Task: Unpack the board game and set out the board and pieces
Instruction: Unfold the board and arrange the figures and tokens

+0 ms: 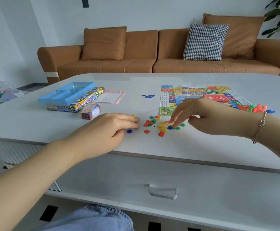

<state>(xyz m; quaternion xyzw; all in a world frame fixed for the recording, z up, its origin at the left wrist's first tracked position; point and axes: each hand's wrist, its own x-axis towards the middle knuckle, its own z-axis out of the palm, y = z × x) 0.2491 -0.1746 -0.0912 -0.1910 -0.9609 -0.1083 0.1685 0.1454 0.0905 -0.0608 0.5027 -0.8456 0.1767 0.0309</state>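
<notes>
While the unfolded, brightly printed paper game board (200,95) lies flat on the white table (69,124), both hands work the scatter of small red, green, yellow and blue plastic tokens (159,125) just in front of the board's near-left corner. The right hand (207,115) reaches in, index fingertip pressing down on the tokens, other fingers loosely bent. Left of the board, the left hand (106,129) rests palm-down, its fingers curled over something at their tips; what, I cannot tell. Further left sit the blue plastic tray (66,94) on the colourful game box (79,104) and a card stack (91,111).
</notes>
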